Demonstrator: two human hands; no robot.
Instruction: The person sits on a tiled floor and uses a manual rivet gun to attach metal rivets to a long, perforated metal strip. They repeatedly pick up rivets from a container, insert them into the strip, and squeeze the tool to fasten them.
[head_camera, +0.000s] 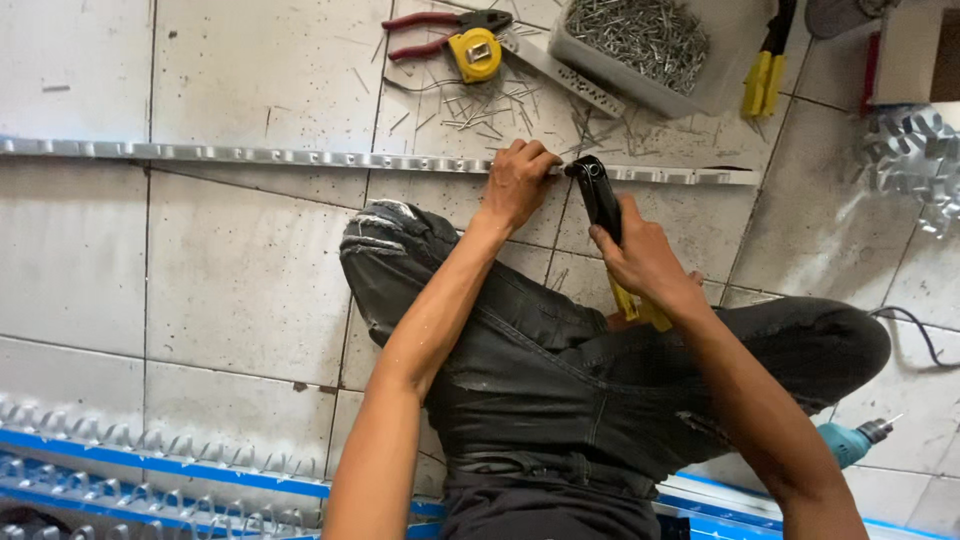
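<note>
Left hand (517, 183) was pressed, fingers curled, on metal strip (300, 157) | right hand (640, 262) was clamped round rivet tool (603, 200), nose at strip | grey tiled floor (240, 280) was strewn with rivets (480, 105); tub (700, 95), pliers (440, 32) beyond.

The metal strip (300, 157) runs off the left edge, and the left hand (517, 183) covers a stretch of it. The right hand (645, 262) hides most of the riveter's (600, 195) yellow handles. The drill (850, 441) is half hidden behind the arm, and the rivets in the tray (640, 45) are too small to tell apart.
</note>
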